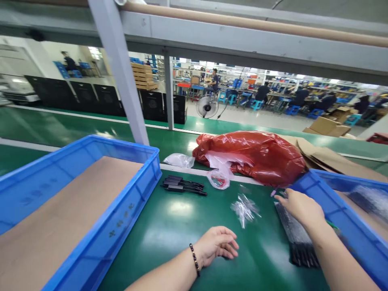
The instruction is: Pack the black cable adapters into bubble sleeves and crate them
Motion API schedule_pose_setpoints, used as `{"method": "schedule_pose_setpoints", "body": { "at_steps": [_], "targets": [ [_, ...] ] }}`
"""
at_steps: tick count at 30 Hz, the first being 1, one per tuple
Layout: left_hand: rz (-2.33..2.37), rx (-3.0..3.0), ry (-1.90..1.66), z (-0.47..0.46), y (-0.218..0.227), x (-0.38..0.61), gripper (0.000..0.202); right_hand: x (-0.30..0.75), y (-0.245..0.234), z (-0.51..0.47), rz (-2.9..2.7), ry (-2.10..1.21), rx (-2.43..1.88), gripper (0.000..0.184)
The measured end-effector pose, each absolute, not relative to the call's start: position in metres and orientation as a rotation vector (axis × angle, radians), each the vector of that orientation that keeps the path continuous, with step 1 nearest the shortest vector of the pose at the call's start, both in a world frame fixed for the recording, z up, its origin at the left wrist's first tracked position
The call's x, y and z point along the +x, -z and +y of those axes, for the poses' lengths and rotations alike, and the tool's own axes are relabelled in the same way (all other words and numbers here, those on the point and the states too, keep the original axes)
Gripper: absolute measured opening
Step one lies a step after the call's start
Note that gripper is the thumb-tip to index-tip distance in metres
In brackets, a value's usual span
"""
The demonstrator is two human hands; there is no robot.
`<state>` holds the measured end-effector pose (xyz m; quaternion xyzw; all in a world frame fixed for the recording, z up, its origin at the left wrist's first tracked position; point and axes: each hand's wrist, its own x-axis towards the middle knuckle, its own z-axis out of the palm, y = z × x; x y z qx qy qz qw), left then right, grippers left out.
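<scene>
My left hand, with a dark beaded bracelet at its wrist, hovers over the green work surface. Its fingers are loosely bent and apart, with nothing in them. My right hand reaches over the far end of a stack of black stick-like parts in clear plastic bags. Its fingertips are partly hidden, so I cannot tell whether they grip a bag. A small purple piece lies by the thumb. Between the hands and farther back is a pile of clear plastic strips. Several bare black stick-like parts lie at the left.
A blue crate lined with brown cardboard stands at the left. Another blue crate at the right contains bagged parts. Behind lie a red plastic bag, a small clear bag with red bits and a white bag. A post rises behind.
</scene>
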<state>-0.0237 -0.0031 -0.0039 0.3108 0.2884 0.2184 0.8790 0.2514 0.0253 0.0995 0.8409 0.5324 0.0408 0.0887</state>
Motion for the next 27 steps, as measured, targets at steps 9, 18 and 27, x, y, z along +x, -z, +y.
{"method": "schedule_pose_setpoints", "body": {
  "at_steps": [9, 18, 27],
  "targets": [
    [0.506, 0.737, -0.260, -0.002, 0.007, -0.028, 0.027, 0.039, -0.077, 0.091, 2.494, -0.057, 1.682, 0.022],
    [0.504, 0.884, -0.104, -0.001, 0.013, -0.025, 0.035, -0.002, -0.051, 0.114, 2.534, -0.002, 1.609, 0.017],
    [0.578, 0.403, -1.151, 0.011, -0.012, -0.030, 0.035, 0.097, -0.082, 0.034, 2.588, 0.912, 2.051, 0.021]
  ]
}}
